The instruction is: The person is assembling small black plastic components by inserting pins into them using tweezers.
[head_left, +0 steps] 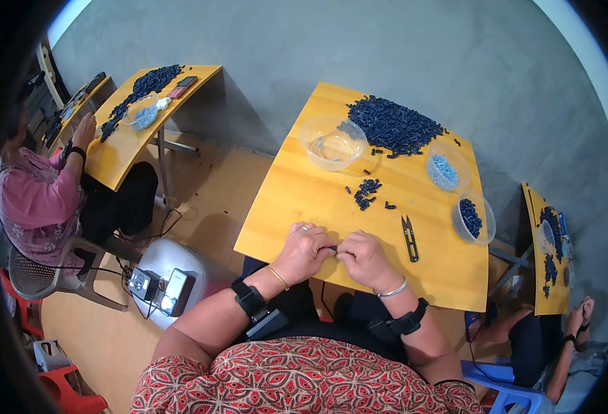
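My left hand (302, 250) is closed at the near edge of the yellow table, pinching a small dark tube-shaped piece (333, 248). Right beside it, my right hand (363, 257) is closed too, its fingertips meeting the left ones at that piece; whatever it grips is hidden. Beyond the hands lies a small cluster of dark navy pieces (366, 194). A pair of black thread snips (409, 239) rests to the right of my right hand.
A large heap of dark pieces (395, 126) covers the table's far side. Around it stand a clear bowl (306, 156), a bowl with light-blue bits (443, 172), and a bowl of dark pieces (469, 218). Co-workers sit at tables left and right. A grey-white box (159, 265) carries devices.
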Motion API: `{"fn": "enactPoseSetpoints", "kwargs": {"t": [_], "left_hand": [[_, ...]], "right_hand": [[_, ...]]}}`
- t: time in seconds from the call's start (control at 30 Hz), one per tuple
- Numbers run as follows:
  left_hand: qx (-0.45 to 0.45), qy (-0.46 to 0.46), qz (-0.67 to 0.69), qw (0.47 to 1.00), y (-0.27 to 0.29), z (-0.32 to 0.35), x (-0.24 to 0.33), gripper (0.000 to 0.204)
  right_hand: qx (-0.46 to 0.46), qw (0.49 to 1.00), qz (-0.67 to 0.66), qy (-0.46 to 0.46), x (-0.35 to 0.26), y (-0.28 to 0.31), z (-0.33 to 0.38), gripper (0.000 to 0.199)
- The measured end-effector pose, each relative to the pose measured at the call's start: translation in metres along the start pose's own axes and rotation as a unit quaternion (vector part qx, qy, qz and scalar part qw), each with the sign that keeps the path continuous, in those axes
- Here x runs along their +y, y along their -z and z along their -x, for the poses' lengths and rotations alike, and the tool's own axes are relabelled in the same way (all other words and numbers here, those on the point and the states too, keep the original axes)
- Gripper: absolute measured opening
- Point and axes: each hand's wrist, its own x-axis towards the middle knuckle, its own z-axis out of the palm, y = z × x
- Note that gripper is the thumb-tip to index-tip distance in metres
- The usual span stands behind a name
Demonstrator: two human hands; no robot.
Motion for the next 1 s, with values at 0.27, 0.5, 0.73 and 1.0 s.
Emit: {"fn": "enactPoseSetpoints", "kwargs": {"t": [0.27,0.5,0.73,1.0], "left_hand": [[-0.002,-0.026,0.004,1.0,-0.003,0.0,0.003,0.007],[0.008,-0.034,0.038,0.999,-0.004,0.006,-0.002,0.009],[0.024,-0.028,0.053,0.998,-0.007,0.001,-0.003,0.009],[0.026,-0.024,0.03,0.999,-0.005,0.001,-0.005,0.009]], "right_hand": [[0.158,0.981,0.079,-0.08,0.007,-0.031,-0.03,0.016],[0.126,0.981,0.134,-0.057,-0.002,-0.039,-0.027,0.006],[0.081,0.985,0.134,-0.078,0.004,-0.039,-0.029,0.012],[0.074,0.98,0.166,-0.076,0.001,-0.038,-0.031,0.012]]}}
